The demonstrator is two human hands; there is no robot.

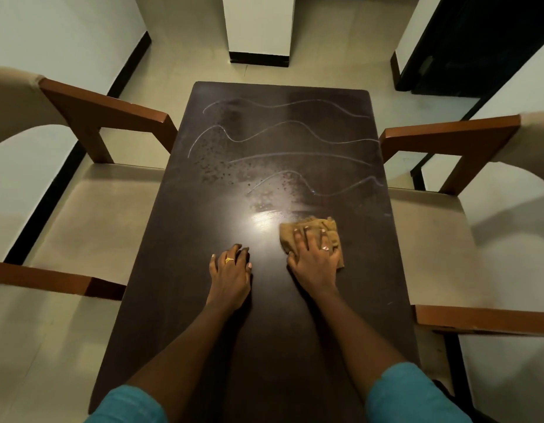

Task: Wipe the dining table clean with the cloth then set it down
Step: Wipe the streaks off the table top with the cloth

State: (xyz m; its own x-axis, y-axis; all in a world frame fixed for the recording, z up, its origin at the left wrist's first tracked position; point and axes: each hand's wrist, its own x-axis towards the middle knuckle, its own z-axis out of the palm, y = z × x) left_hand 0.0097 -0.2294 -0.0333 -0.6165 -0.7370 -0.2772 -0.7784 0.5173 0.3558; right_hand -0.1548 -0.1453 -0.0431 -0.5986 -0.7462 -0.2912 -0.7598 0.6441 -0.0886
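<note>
The cloth, tan and crumpled, lies on the dining table toward its right edge, a little nearer the near end than the middle. The right hand lies flat on top of it, fingers spread and pressing down rather than closed around it; cloth shows beyond the fingertips and at the hand's right side. The left hand rests palm down on bare wood just left of the cloth, fingers loosely together, holding nothing. Both hands wear a ring, and teal sleeves show at the bottom.

The tabletop is dark, glossy wood with a bright glare spot just left of the cloth. Across the far half run four pale wavy lines with speckled patches between them; the near half looks smooth and free of marks.

Armchairs stand along both long sides, the left chair and the right chair, their wooden arms close to the table edges. Beyond the far edge lies open pale tiled floor, then a white pillar with a dark base.
</note>
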